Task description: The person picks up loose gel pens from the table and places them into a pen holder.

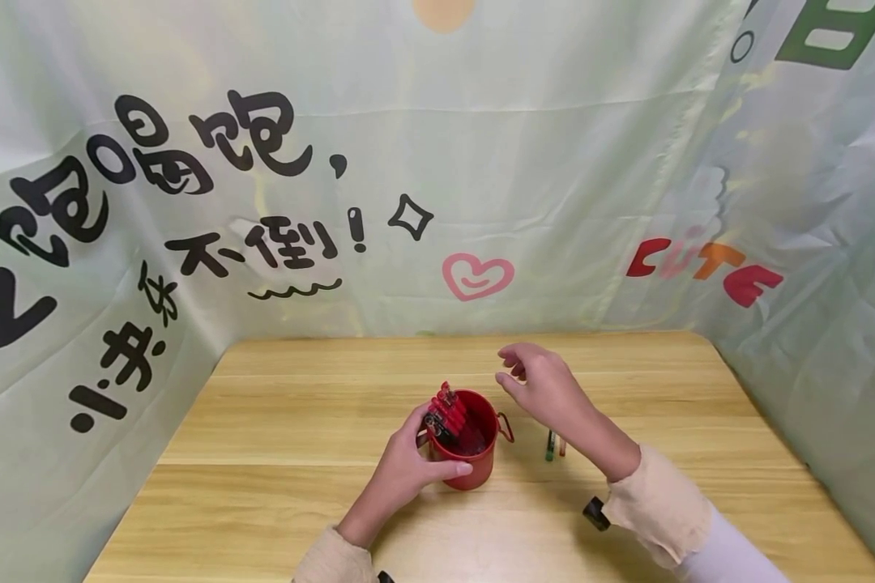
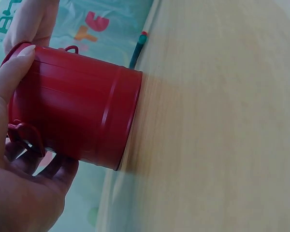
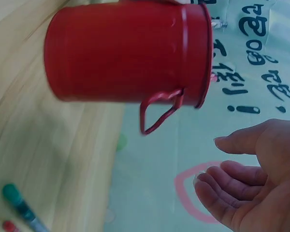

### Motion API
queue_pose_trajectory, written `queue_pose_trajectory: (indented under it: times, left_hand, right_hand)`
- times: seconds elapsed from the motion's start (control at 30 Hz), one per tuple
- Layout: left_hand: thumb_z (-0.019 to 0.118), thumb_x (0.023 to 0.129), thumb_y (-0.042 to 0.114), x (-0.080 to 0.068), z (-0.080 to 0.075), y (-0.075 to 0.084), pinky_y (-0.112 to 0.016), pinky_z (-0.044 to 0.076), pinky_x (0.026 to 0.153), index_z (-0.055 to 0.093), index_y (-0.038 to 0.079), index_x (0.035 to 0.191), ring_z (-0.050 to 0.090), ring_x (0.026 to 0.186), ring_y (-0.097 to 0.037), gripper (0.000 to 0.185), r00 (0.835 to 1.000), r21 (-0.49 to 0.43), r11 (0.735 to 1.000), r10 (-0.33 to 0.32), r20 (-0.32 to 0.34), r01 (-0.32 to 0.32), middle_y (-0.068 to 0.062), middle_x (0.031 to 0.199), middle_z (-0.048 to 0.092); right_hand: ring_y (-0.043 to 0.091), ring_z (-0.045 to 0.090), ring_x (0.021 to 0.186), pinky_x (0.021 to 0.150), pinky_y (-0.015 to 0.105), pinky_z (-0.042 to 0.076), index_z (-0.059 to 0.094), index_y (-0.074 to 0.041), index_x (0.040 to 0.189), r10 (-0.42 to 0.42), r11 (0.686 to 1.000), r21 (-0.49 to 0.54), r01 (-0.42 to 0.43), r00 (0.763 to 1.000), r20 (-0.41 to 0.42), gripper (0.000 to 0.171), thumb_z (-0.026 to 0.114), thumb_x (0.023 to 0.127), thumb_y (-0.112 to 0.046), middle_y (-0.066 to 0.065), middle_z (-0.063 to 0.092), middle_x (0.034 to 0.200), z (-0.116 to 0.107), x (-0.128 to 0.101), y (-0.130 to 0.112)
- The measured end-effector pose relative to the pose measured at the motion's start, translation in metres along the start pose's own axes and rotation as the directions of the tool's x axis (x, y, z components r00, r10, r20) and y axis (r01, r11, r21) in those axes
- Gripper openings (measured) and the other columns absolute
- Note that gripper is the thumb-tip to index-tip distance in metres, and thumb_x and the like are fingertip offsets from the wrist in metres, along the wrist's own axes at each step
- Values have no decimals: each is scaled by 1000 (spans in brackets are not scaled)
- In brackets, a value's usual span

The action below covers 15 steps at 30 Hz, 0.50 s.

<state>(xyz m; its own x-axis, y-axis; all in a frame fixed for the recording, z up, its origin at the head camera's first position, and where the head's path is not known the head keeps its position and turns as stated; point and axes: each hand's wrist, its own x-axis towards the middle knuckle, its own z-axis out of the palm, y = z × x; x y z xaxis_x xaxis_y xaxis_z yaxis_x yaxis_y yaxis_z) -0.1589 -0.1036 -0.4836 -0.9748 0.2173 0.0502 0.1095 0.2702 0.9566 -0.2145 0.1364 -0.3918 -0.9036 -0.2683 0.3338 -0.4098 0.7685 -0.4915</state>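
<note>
The red bucket [image 1: 470,450] stands upright near the middle of the wooden table [image 1: 277,453], with red pens [image 1: 448,411] leaning out of it. Your left hand [image 1: 407,467] grips its near side, thumb across the front wall. Your right hand [image 1: 541,385] hovers just beyond the rim, fingers loosely curled, holding nothing. Two markers [image 1: 554,445] lie beside the bucket, under that wrist.

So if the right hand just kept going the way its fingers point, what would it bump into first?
Probably nothing on the table. The right hand hangs empty above and beside the red bucket, fingers pointing left over its top. They look likely to pass above the red pens inside it, though depth is hard to judge.
</note>
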Motion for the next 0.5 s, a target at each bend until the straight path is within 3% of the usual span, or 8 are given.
queue_pose_trajectory:
  times: [0.5]
  left_hand:
    - [97,70,40,1,1,0,-48,46,119,46,26,152,54,142,-23,97,1000,-11,1000,-15,-7,15,3,149,58]
  right_hand:
    - [34,74,95,75,45,63,66,5,126,150,989,5,-150,988,23,37,72,96,-15,22,73,110,-11,-4,55]
